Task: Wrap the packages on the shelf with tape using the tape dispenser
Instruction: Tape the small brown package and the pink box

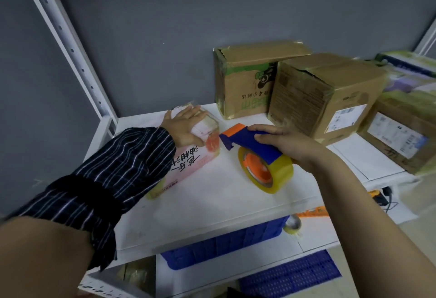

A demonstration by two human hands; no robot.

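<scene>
My left hand (182,127) grips the pink package (188,163) at the shelf's (212,215) left; my right hand (290,146) holds the tape dispenser (250,146) just beside it. The brown boxes (250,80) far right look taped; this one seems partway.

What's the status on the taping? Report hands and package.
Left hand holds pink package down. Right hand grips tape dispenser, nose at package end. Nothing between them.

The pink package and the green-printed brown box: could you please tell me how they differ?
The pink package lies low and flat near the front; the green-printed brown box stands tall at the back. The left hand holds the pink package; the brown box is untouched. Both sit on the white shelf.
</scene>
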